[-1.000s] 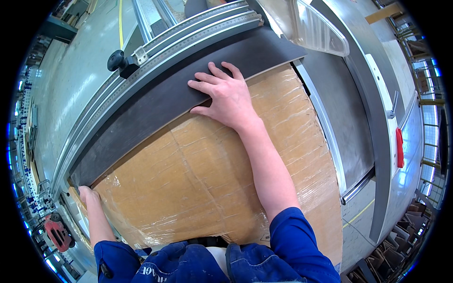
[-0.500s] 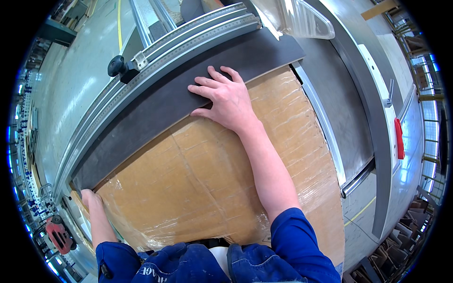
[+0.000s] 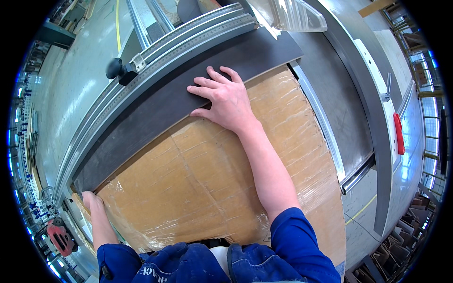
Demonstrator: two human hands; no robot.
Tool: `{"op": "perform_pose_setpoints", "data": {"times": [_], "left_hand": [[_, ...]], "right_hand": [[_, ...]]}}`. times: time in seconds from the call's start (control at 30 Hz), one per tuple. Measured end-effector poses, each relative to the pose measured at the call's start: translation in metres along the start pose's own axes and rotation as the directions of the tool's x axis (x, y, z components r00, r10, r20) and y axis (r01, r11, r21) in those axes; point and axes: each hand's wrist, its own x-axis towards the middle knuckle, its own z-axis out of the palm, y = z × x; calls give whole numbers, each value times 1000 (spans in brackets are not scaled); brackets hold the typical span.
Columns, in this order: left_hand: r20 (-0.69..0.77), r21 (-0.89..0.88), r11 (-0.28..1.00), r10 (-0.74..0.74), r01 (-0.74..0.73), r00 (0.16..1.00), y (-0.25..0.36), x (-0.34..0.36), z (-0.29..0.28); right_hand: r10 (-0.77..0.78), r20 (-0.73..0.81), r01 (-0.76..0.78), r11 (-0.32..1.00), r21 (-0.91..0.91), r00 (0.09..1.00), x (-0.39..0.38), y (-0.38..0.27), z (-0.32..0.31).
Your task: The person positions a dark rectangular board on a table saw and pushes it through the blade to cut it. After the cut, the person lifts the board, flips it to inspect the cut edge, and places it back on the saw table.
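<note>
A long dark grey board (image 3: 141, 127) lies along an aluminium fence with a measuring scale (image 3: 198, 30) and black knob (image 3: 114, 68), over a large sheet of film-covered brown cardboard (image 3: 198, 179). My right hand (image 3: 219, 94) rests open on the board, fingers spread across its top and thumb at the near edge. At the far left, my left hand (image 3: 89, 198) grips the board's end; its fingertips are hidden.
At upper right is a clear plastic guard (image 3: 295, 16) beside a steel table (image 3: 330, 94) and long grey fence (image 3: 363, 89) with a red handle (image 3: 398, 132). A red machine (image 3: 61, 236) stands lower left. Dark offcuts (image 3: 387, 245) are stacked lower right.
The guard, right fence and red handle appear higher in the picture, while the black knob sits a little lower. My hands and the dark board stay nearly in place, hands in the same pose.
</note>
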Motion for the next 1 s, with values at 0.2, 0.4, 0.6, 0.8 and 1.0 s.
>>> {"op": "perform_pose_setpoints", "data": {"times": [0.2, 0.4, 0.6, 0.8, 1.0], "left_hand": [[37, 9, 1000, -3, 2, 999, 7, -18, -5], [66, -20, 1000, -10, 12, 998, 7, -21, -5], [35, 18, 1000, 3, -3, 999, 7, -22, -3], [53, -21, 1000, 21, -20, 998, 2, -6, -2], [59, -6, 999, 44, -44, 997, 1, -14, 1]], "right_hand": [[9, 24, -9, 1000, -2, 1000, 0, 0, -2], [4, 39, -3, 1000, -7, 999, 1, 1, -2], [14, 55, -13, 1000, -10, 998, 1, 1, -1], [6, 25, -6, 1000, -1, 1000, 1, 0, 0], [15, 26, -15, 1000, -5, 1000, 1, 1, -1]]}}
